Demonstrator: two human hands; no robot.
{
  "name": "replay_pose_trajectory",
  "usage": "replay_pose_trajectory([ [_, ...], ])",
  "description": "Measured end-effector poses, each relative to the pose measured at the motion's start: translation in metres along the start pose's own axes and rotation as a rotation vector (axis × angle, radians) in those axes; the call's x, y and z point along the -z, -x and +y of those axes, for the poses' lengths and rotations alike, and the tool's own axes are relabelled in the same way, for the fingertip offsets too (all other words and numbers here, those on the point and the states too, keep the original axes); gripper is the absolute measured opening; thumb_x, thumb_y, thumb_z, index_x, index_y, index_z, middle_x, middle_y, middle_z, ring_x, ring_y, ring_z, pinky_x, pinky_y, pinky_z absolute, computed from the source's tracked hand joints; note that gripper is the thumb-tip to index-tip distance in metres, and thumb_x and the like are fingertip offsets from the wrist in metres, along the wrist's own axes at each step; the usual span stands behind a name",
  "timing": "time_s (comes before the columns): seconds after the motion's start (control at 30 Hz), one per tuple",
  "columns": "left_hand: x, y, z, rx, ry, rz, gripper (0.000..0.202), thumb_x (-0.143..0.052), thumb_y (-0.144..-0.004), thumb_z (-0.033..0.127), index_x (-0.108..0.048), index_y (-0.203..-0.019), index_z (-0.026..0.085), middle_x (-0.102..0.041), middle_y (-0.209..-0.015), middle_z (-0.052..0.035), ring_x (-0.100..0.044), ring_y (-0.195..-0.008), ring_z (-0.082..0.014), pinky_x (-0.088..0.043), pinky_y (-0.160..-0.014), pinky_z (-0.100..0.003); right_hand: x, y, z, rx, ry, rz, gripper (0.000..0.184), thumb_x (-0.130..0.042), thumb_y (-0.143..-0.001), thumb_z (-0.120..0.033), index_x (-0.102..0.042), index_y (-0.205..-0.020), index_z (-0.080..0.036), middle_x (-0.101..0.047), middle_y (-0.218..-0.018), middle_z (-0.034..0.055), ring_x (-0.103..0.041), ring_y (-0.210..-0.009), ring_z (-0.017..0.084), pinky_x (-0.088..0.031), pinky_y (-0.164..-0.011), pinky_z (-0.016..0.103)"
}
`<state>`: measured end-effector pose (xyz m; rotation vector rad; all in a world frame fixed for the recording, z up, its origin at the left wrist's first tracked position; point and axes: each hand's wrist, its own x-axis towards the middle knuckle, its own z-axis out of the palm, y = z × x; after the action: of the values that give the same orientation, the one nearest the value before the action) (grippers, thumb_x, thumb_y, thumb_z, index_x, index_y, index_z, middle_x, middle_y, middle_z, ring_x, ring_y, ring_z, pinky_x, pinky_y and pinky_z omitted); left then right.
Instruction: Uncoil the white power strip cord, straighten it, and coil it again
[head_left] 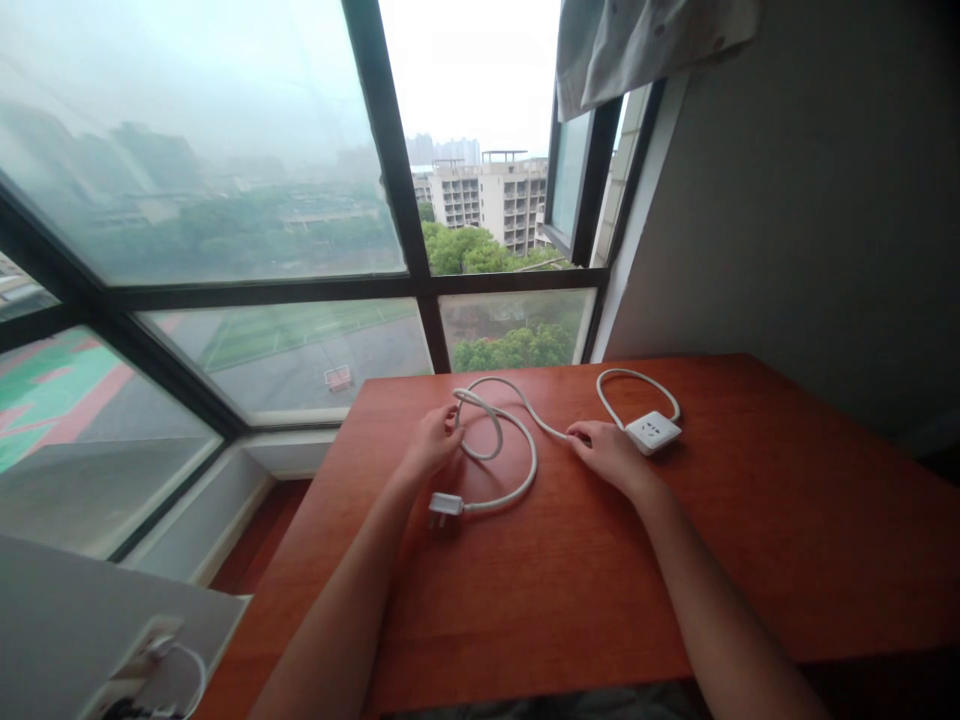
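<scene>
A white extension cord lies in loose loops on the reddish-brown table. At its left end is a white plug with its prongs toward me; at its right end sits a white socket block. My left hand pinches the cord at the left side of the loops, above the plug. Farther right, my right hand has its fingers closed on the cord, just left of the socket block. Part of the cord near the right hand is hidden by its fingers.
Dark-framed windows stand behind the table, with one pane swung outward under a pale curtain. A grey wall borders the right side. A wall outlet with a white plugged-in cable is at lower left.
</scene>
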<state>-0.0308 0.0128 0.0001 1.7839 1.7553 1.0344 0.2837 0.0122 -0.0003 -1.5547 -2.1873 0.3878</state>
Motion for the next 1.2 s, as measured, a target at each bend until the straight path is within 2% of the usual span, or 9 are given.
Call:
replay_pose_trajectory([
  [0.1, 0.008, 0.001, 0.013, 0.124, 0.209, 0.072, 0.031, -0.058, -0.079, 0.031, -0.062, -0.103, 0.013, -0.068, -0.1, -0.0136, -0.066, -0.082, -0.0211, -0.052, -0.075, -0.034, 0.0, 0.001, -0.001, 0.004, -0.016, -0.051, 0.025, -0.05, -0.089, -0.027, -0.073, -0.097, -0.022, -0.074, -0.099, 0.0061, -0.067, -0.093, 0.022, -0.046, -0.08, 0.029],
  [0.2, 0.014, 0.003, 0.031, 0.271, 0.639, 0.0, 0.042, -0.052, -0.086, 0.045, -0.053, -0.116, 0.015, -0.07, -0.096, -0.0115, -0.068, -0.08, -0.0195, -0.053, -0.07, -0.031, -0.002, 0.0, 0.001, 0.013, -0.037, -0.081, 0.025, -0.05, -0.089, -0.025, -0.073, -0.096, -0.021, -0.073, -0.1, 0.0069, -0.066, -0.094, 0.021, -0.046, -0.083, 0.028],
  [0.3, 0.013, 0.003, 0.048, 0.284, 0.852, -0.03, 0.051, -0.059, -0.081, 0.054, -0.052, -0.117, 0.018, -0.07, -0.095, -0.0094, -0.069, -0.08, -0.0184, -0.052, -0.069, -0.028, -0.005, -0.002, 0.002, 0.014, -0.056, -0.088, 0.025, -0.05, -0.088, -0.024, -0.073, -0.097, -0.02, -0.073, -0.1, 0.0073, -0.066, -0.094, 0.021, -0.046, -0.084, 0.028],
  [0.43, 0.009, 0.0, 0.072, 0.215, 0.799, -0.033, 0.046, -0.07, -0.073, 0.054, -0.061, -0.095, 0.014, -0.07, -0.09, -0.0089, -0.067, -0.08, -0.0164, -0.05, -0.072, -0.026, -0.007, -0.002, 0.003, 0.009, -0.052, -0.082, 0.024, -0.051, -0.088, -0.024, -0.074, -0.095, -0.021, -0.073, -0.099, 0.0071, -0.066, -0.093, 0.021, -0.046, -0.082, 0.028],
  [0.6, 0.01, 0.001, 0.111, 0.048, 0.722, -0.073, 0.036, -0.076, -0.07, 0.043, -0.059, -0.08, 0.013, -0.066, -0.072, -0.0039, -0.063, -0.069, -0.0142, -0.049, -0.068, -0.026, -0.007, -0.001, 0.002, 0.019, -0.049, -0.078, 0.025, -0.05, -0.089, -0.025, -0.074, -0.094, -0.022, -0.073, -0.098, 0.0067, -0.066, -0.091, 0.021, -0.045, -0.08, 0.028],
  [0.73, 0.021, 0.011, 0.141, -0.046, 0.815, -0.132, 0.04, -0.072, -0.077, 0.033, -0.058, -0.111, 0.017, -0.059, -0.068, 0.0025, -0.054, -0.052, -0.0082, -0.043, -0.052, -0.021, -0.006, -0.001, 0.0, 0.018, -0.055, -0.077, 0.024, -0.05, -0.089, -0.025, -0.074, -0.093, -0.022, -0.074, -0.098, 0.0066, -0.066, -0.091, 0.021, -0.045, -0.08, 0.028],
  [0.83, 0.036, 0.019, 0.155, -0.102, 0.824, -0.198, 0.047, -0.068, -0.081, 0.03, -0.054, -0.123, 0.015, -0.064, -0.079, -0.0023, -0.052, -0.052, -0.0071, -0.04, -0.048, -0.02, -0.007, -0.001, 0.0, 0.012, -0.068, -0.079, 0.023, -0.051, -0.089, -0.024, -0.074, -0.092, -0.021, -0.073, -0.098, 0.0071, -0.066, -0.091, 0.021, -0.045, -0.08, 0.029],
  [1.03, 0.066, 0.021, 0.16, -0.244, 0.678, -0.275, 0.037, -0.069, -0.082, 0.026, -0.064, -0.116, 0.014, -0.07, -0.091, -0.0094, -0.054, -0.063, -0.0096, -0.043, -0.055, -0.022, -0.009, -0.002, 0.001, 0.056, -0.112, -0.035, 0.02, -0.053, -0.086, -0.021, -0.072, -0.094, -0.019, -0.07, -0.094, 0.0085, -0.063, -0.087, 0.021, -0.045, -0.078, 0.03],
  [1.2, 0.072, 0.023, 0.149, -0.251, 0.751, -0.272, 0.036, -0.069, -0.083, 0.025, -0.066, -0.117, 0.015, -0.07, -0.095, -0.0116, -0.057, -0.074, -0.0127, -0.045, -0.062, -0.024, -0.012, -0.002, -0.016, 0.194, -0.362, 0.035, 0.026, -0.066, -0.079, -0.031, -0.065, -0.101, -0.017, -0.065, -0.091, 0.0053, -0.059, -0.083, 0.018, -0.047, -0.075, 0.028],
])
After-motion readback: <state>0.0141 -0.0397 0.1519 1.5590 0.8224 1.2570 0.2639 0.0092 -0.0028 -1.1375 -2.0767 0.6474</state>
